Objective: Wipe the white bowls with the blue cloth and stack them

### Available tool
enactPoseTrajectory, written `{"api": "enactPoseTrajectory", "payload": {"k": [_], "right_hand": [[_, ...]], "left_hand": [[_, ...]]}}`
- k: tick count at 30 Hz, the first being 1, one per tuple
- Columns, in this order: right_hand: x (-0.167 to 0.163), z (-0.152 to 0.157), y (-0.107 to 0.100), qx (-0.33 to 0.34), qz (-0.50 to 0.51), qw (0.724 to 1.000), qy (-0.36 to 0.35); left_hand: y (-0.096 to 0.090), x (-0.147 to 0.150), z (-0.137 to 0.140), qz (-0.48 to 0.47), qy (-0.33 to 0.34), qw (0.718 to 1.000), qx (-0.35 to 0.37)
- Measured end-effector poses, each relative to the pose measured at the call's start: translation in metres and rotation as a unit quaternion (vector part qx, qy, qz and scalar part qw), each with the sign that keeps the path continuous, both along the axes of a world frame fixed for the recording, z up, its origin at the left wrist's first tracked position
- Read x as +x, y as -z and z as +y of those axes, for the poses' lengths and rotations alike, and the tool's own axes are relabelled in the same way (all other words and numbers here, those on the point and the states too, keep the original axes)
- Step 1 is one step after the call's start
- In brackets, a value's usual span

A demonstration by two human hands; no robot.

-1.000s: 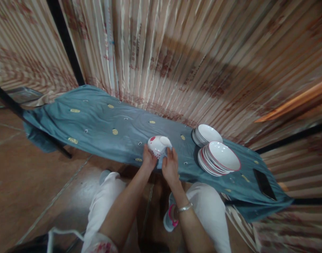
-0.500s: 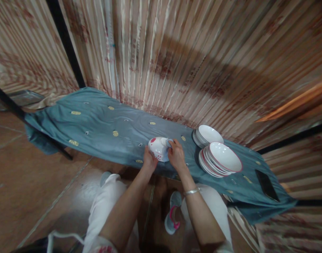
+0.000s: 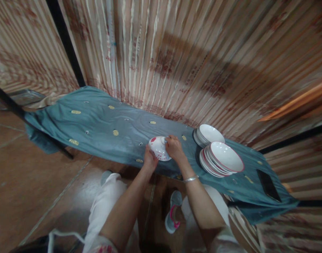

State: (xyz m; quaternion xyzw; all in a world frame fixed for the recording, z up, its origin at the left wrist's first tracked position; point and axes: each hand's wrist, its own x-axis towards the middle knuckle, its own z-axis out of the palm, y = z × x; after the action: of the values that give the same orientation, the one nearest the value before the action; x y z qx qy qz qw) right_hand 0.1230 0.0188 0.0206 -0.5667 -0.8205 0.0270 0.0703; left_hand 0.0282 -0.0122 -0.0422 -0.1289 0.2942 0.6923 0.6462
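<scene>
A white bowl (image 3: pixel 159 147) with red patterns on its outside is tilted, its underside turned up toward me, just above the cloth-covered table (image 3: pixel 97 123). My left hand (image 3: pixel 150 159) grips the bowl by its left rim, fingers partly hidden beneath it. Against the bowl's foot presses my right hand (image 3: pixel 174 147), closed around a light blue-grey cloth (image 3: pixel 165 140). Only a small bit of that cloth shows between the fingers.
Right of my hands stand a stack of red-rimmed bowls (image 3: pixel 224 158) and, behind it, a stack of white bowls (image 3: pixel 210 134). A dark phone (image 3: pixel 268 185) lies at the table's right end. Black posts (image 3: pixel 66 42) and a striped curtain (image 3: pixel 176 70) border the table.
My right hand has shifted slightly left and up over the bowl's foot, so less of the cloth shows. The bowl stays nearly in place in my left hand.
</scene>
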Motion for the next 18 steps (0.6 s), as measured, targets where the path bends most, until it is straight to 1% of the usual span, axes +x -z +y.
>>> {"api": "enactPoseTrajectory", "payload": {"k": [3,7,14,16,18], "right_hand": [[-0.004,-0.002,-0.002,-0.009,-0.001,1.000,-0.013],[-0.002,-0.006,-0.001,-0.014,0.033,0.998,-0.045],[0.024,-0.012,-0.004,-0.049,0.090,0.989,-0.111],[0.031,-0.014,-0.008,-0.053,0.081,0.989,-0.115],[0.035,-0.017,-0.011,-0.053,0.051,0.992,-0.104]], "left_hand": [[-0.001,0.000,0.000,0.001,0.000,1.000,0.000],[-0.003,0.000,-0.002,0.004,0.010,1.000,0.003],[-0.007,-0.002,-0.004,-0.008,0.022,1.000,0.007],[-0.007,-0.002,-0.004,-0.008,0.021,1.000,0.006],[-0.006,-0.002,-0.004,-0.004,0.018,1.000,0.002]]}}
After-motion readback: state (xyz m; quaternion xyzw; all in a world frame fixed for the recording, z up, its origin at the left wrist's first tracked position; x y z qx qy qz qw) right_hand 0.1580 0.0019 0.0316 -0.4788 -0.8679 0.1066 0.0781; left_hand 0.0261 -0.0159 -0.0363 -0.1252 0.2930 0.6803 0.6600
